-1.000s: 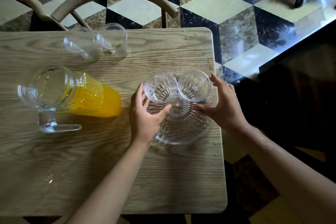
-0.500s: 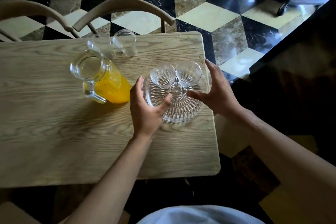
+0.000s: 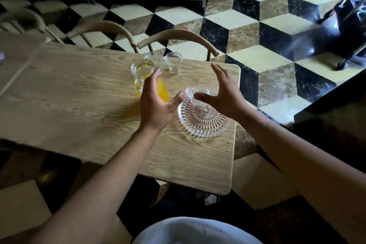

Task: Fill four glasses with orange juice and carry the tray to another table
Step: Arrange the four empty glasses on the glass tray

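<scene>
Both hands have lifted off the round cut-glass tray [image 3: 202, 119] since the earlier frame. Left hand [image 3: 156, 103] hovers with fingers spread, holding nothing, in front of the clear glass jug of orange juice [image 3: 147, 79]. Right hand [image 3: 223, 95] hovers spread over the tray's far half, partly covering the ribbed clear glass [image 3: 197, 92] standing upright there. Tray lies flat near the right edge of the pale wooden worktop [image 3: 89, 105]. Jug stands upright, handle toward the camera. A plain empty glass [image 3: 172, 63] stands upright at the far edge.
</scene>
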Demonstrator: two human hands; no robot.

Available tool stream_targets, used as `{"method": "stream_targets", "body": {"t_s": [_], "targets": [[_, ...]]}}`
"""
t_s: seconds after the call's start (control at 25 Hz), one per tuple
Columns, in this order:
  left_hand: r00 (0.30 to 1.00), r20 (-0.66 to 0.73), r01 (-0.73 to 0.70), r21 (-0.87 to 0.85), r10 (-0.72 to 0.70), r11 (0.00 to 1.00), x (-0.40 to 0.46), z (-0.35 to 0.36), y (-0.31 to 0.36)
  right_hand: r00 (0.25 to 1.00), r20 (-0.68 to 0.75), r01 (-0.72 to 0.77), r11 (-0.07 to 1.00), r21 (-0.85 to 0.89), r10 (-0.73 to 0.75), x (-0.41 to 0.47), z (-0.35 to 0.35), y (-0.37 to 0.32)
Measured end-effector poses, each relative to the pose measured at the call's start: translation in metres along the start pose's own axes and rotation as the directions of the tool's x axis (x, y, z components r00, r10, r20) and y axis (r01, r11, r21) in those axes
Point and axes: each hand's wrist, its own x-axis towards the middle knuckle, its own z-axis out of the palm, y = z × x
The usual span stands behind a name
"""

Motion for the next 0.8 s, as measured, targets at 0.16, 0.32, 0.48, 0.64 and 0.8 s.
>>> {"method": "stream_targets", "body": {"t_s": [0.16, 0.32, 0.48, 0.64, 0.8], "targets": [[0.998, -0.057, -0.026, 0.034, 0.027, 0.999, 0.014, -0.029, 0.005, 0.998, 0.009, 0.062, 0.998, -0.004, -0.062, 0.022, 0.001, -0.021], [0.995, -0.059, -0.080, 0.080, 0.085, 0.994, 0.040, -0.053, -0.001, 0.997, 0.024, 0.077, 0.997, -0.014, -0.077, 0.054, 0.007, -0.039], [0.995, -0.034, -0.089, 0.099, 0.093, 0.991, 0.080, -0.069, -0.017, 0.997, 0.054, 0.050, 0.998, -0.044, -0.048, 0.090, 0.016, -0.042], [1.000, -0.021, -0.008, -0.002, 0.008, 1.000, 0.136, -0.078, -0.055, 0.997, 0.068, -0.029, 0.995, -0.093, 0.035, 0.134, 0.030, -0.030], [0.991, 0.027, 0.129, -0.071, -0.127, 0.989, 0.185, -0.071, -0.118, 0.984, 0.090, -0.139, 0.982, -0.127, 0.151, 0.176, 0.051, -0.001]]}}
